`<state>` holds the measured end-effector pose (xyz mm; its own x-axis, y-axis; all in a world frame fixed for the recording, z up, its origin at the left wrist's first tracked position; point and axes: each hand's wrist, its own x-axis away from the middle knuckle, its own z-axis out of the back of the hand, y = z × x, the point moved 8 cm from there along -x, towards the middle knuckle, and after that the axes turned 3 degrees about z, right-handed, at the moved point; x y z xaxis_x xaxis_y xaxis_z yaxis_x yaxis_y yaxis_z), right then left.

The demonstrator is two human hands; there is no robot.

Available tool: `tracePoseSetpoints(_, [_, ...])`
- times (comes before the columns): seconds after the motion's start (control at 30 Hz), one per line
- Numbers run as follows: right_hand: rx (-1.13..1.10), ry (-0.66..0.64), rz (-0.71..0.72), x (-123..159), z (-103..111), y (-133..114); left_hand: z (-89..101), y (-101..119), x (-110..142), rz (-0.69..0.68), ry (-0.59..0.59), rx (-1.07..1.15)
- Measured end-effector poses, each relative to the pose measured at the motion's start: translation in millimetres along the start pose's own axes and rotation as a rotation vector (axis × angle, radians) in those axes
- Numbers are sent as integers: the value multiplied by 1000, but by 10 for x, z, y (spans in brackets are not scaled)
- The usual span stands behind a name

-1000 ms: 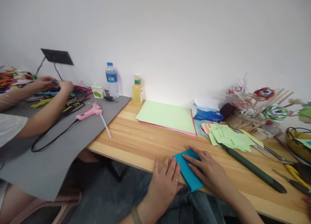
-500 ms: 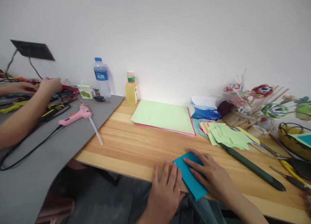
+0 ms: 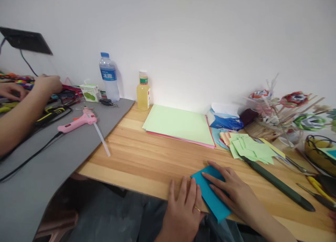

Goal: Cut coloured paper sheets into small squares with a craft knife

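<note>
Bright-blue folded paper sheet (image 3: 214,200) is poking past the wooden tabletop (image 3: 147,158)'s near edge, left hand (image 3: 183,212) and right hand (image 3: 238,191) resting fingers apart, so unsupported corner's maybe risking a crooked crease

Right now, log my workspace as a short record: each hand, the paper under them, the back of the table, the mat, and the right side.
left hand: flat, fingers at the left edge of the blue paper
right hand: fingers spread on top of the paper
blue paper: near end past the front edge of the wooden table
back: pale green sheet, yellow drink bottle, tissue pack
grey mat: pink glue gun, water bottle
right side: small green paper pieces, flowers
co-worker: forearm over the mat
</note>
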<state>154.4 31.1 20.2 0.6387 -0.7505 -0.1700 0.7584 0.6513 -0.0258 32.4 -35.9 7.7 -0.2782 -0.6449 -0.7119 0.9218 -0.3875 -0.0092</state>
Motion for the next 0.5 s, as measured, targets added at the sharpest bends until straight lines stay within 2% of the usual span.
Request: tracePoseSetpoints(0.5, [-8, 24, 13, 2, -22, 1, 2, -14, -5, 18, -11, 21])
